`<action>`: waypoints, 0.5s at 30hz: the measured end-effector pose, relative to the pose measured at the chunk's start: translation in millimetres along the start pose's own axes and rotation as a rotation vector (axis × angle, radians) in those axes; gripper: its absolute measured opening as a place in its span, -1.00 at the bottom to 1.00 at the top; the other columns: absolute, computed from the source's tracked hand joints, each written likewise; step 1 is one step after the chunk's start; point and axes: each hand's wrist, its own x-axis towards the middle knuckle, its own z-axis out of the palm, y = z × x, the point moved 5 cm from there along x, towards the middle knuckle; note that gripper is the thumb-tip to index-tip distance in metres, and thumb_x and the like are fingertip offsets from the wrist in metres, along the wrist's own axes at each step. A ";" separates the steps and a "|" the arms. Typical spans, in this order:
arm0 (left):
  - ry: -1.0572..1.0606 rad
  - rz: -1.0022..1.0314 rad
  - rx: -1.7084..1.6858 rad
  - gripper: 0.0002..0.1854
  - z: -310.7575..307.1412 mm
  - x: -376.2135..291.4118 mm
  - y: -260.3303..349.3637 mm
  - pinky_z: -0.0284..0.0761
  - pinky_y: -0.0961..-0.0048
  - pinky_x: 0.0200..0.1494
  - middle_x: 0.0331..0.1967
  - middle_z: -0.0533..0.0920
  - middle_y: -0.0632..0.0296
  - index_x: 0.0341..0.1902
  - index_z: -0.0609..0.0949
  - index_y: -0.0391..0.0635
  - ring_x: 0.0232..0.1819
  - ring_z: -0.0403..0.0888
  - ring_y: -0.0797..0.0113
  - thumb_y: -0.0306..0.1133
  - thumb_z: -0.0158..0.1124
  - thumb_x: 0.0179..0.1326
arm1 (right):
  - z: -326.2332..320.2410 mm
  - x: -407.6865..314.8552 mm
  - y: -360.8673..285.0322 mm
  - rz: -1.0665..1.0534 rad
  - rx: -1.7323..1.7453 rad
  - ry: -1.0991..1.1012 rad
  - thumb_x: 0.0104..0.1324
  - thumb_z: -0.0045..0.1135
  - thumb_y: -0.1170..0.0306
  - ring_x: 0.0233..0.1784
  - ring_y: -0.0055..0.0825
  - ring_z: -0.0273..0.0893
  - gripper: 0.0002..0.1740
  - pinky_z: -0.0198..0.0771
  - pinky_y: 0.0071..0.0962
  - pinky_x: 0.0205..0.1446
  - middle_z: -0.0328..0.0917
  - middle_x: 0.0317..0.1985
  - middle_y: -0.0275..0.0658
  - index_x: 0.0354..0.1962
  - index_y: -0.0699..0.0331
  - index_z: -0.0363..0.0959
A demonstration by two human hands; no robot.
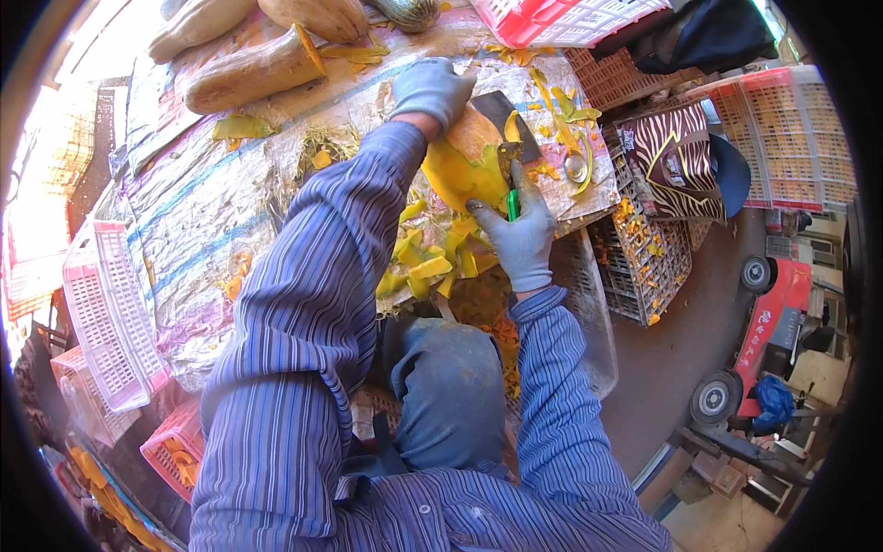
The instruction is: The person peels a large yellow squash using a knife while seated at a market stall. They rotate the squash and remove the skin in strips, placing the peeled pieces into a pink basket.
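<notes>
A partly peeled squash lies before me, yellow skin on the near part and bare orange flesh farther up. My left hand, in a grey glove, grips its far end; the fingertips are hidden. In my gloved right hand is a peeler with a green handle, its dark head against the squash's right side. A strip of peel stands up just beyond the head. Yellow-green peelings are heaped below the squash. Behind it lies a dark flat slab, too covered to identify.
Whole squashes and a cut squash rest on the woven plastic sheet. A metal spoon lies among scraps at right. Plastic crates flank the table; a patterned bag and a red vehicle are at right.
</notes>
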 end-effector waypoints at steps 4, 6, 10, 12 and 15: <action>-0.132 0.054 -0.238 -0.43 -17.0 -31.5 4.6 0.62 0.09 0.07 -0.31 0.80 -0.04 -0.15 0.80 -0.16 -0.12 0.79 -0.01 0.17 0.23 0.36 | 2.7 14.7 -27.1 -0.058 -0.125 0.013 0.08 0.65 0.19 0.22 -0.02 0.65 -0.07 0.52 -0.21 0.34 0.63 0.18 0.11 0.32 0.46 0.46; 0.009 0.331 -0.078 -0.51 -6.9 -50.9 14.7 0.58 0.18 0.18 -0.12 0.81 0.01 -0.02 0.80 -0.06 0.03 0.76 0.06 0.12 0.25 0.40 | 5.2 21.9 -43.4 -0.028 -0.086 0.014 0.07 0.64 0.19 0.20 -0.03 0.65 -0.08 0.52 -0.19 0.34 0.65 0.15 0.10 0.31 0.47 0.46; -0.108 0.370 -0.038 -0.55 4.0 -49.9 22.6 0.55 0.15 0.22 -0.02 0.79 0.02 0.03 0.80 -0.02 0.12 0.71 0.02 0.07 0.29 0.34 | -7.5 18.0 -39.8 0.060 -0.087 -0.043 0.24 0.52 0.19 0.20 -0.15 0.69 -0.21 0.54 -0.26 0.30 0.67 0.17 0.09 0.31 0.46 0.48; -0.116 0.438 0.019 -0.57 5.7 -49.9 31.9 0.56 0.12 0.18 -0.05 0.80 0.03 -0.02 0.80 -0.02 0.10 0.71 0.01 0.05 0.29 0.32 | -19.0 8.1 -23.6 0.098 0.027 0.021 0.36 0.42 0.23 0.19 -0.21 0.71 -0.34 0.56 -0.31 0.27 0.70 0.15 0.08 0.30 0.45 0.52; -0.147 0.477 0.078 -0.59 8.1 -52.6 44.8 0.56 0.10 0.13 -0.09 0.80 0.03 -0.08 0.80 -0.01 0.09 0.71 0.02 0.05 0.29 0.30 | -37.1 -7.3 -24.0 0.066 0.072 0.027 0.48 0.27 0.30 0.17 -0.29 0.74 -0.51 0.56 -0.37 0.24 0.74 0.09 0.08 0.24 0.45 0.58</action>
